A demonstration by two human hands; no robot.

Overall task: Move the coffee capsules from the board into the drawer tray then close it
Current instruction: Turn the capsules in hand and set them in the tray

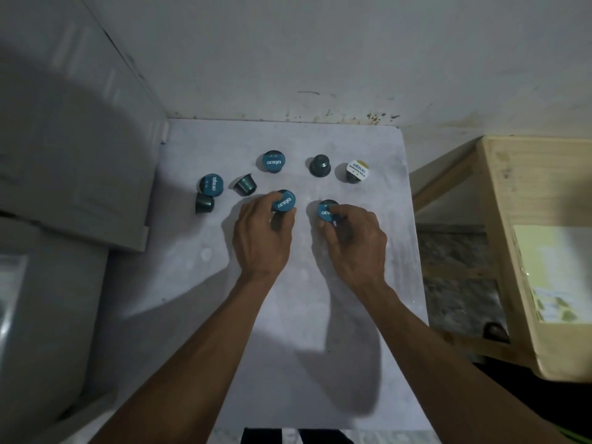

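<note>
Grabbing two at once to save trips: my left hand [261, 233] pinches one blue capsule [283, 201], my right hand [355, 238] pinches another [326, 212]. Six more sit farther back on the board [205, 315]; the wooden drawer [499, 200] waits open on the right.

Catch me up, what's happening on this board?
A person is picking coffee capsules off the white board, one per hand. The left hand grips a blue-lidded capsule; the right hand grips another. Six more sit loose on the board, including a white-lidded one. The wooden drawer tray stands open at right, with one dark capsule apparently inside.
</note>
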